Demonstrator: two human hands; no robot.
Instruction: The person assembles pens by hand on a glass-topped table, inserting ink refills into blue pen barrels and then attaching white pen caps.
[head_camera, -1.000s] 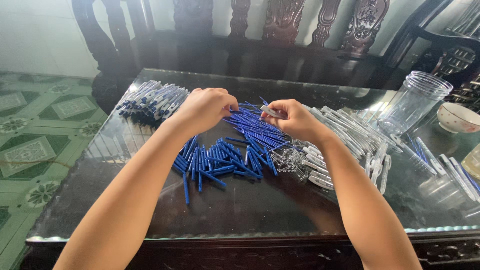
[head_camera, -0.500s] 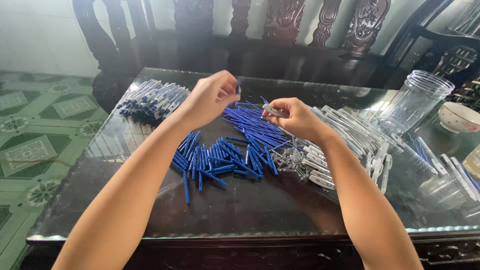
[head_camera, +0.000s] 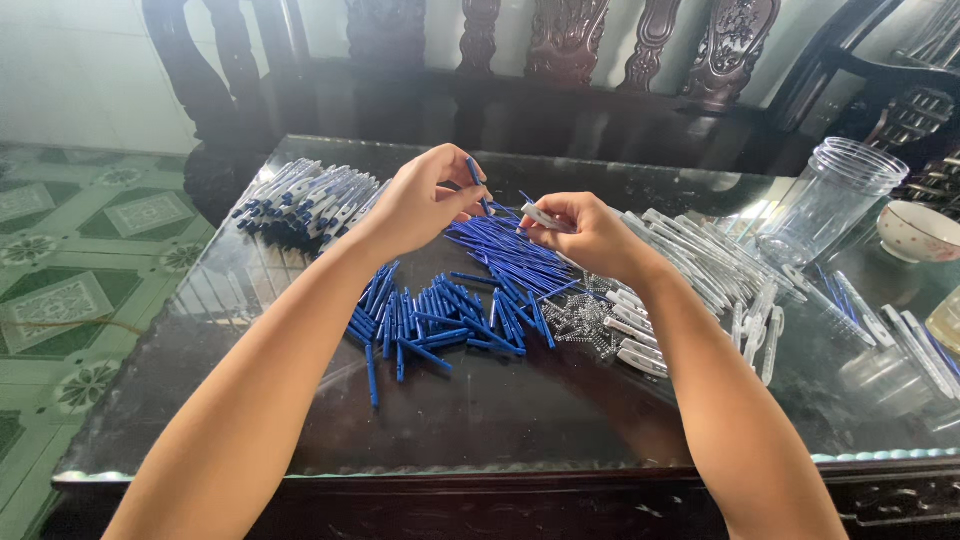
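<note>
A slim blue plastic pen part (head_camera: 474, 172), smooth and rod-shaped, stands tilted between the thumb and fingertips of the left hand (head_camera: 420, 200), its upper end poking above the pinch. Just to the right of that grip, nearly touching, the right hand (head_camera: 590, 235) closes its fingers narrowly around a pale, clear-looking pen barrel (head_camera: 548, 217), whose short end points toward the blue part. Both pieces are lifted off the surface, with the two pinches close together.

Directly beneath the hands lies a fan of long thin blue refills (head_camera: 510, 250), and nearer the person than the grips a loose heap of short blue plastic pieces (head_camera: 430, 320), matte and stubby. Below the right hand sits a small tangle of fine metal springs (head_camera: 570, 318). Further right of that hand, rows of white clear barrels (head_camera: 700, 265) spread out. Left of the left hand, a pile of assembled pens (head_camera: 305, 195) with blue tips rests. Everything lies on a glossy dark glass tabletop (head_camera: 500, 410). Far right stand a ribbed clear plastic jar (head_camera: 830, 200) and a small ceramic bowl (head_camera: 918, 230).
</note>
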